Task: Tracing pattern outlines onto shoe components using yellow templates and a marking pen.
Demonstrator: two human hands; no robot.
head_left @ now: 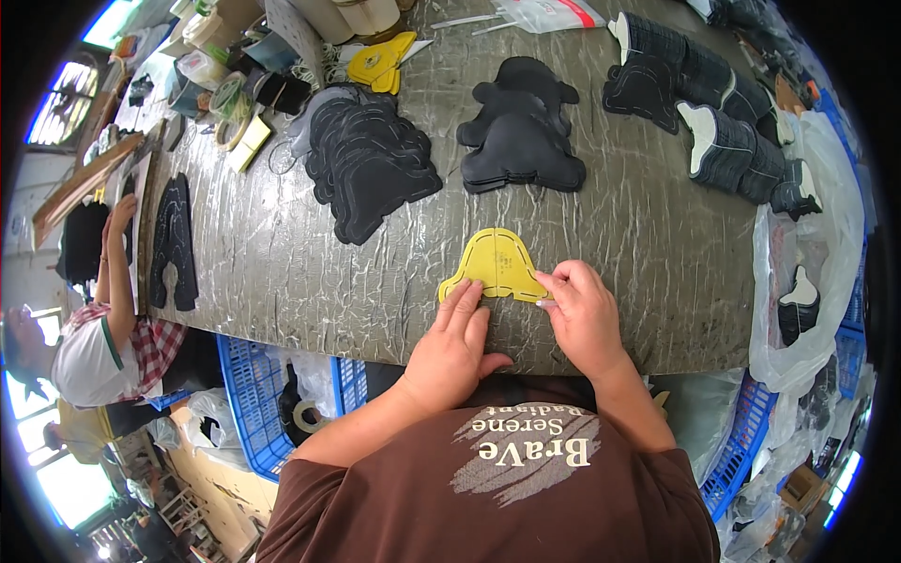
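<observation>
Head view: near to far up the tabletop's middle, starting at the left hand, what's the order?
Left hand → yellow template → middle pile of black pieces → plastic bag with a red stripe.

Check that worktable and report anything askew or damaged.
The worktable's covering is creased widely rather than smooth. On it, the left pile of black pieces is fanned out unevenly, whereas the middle pile sits neater. No spill shows.

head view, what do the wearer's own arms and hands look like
The left hand and right hand are ungloved, with no watch or bracelet showing. The forearms are uncovered below short brown sleeves; the brown shirt carries pale lettering over greyish streaks.
</observation>
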